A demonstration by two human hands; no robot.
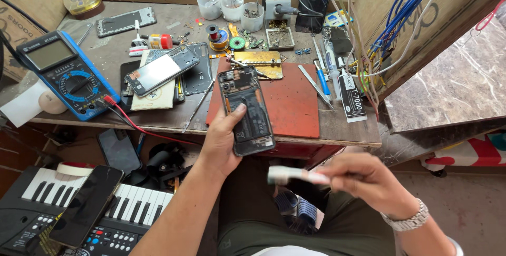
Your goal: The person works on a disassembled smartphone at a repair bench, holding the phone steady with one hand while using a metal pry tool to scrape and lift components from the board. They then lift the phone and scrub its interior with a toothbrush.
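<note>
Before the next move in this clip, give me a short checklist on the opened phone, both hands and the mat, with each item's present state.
1. Opened phone held firmly: ok, the left hand grips its lower part, thumb across the exposed inside.
2. Phone supported: ok, its top end lies over the red mat while the bottom overhangs the bench edge.
3. Tool in hand: ok, the right hand holds a small white tool.
4. Kind of tool and which end points at the phone: cannot tell, it is motion-blurred.
5. Tool touching the phone: not ok, it is below and apart from it.
6. Mat free beside the phone: ok, bare red surface to its right.
</note>
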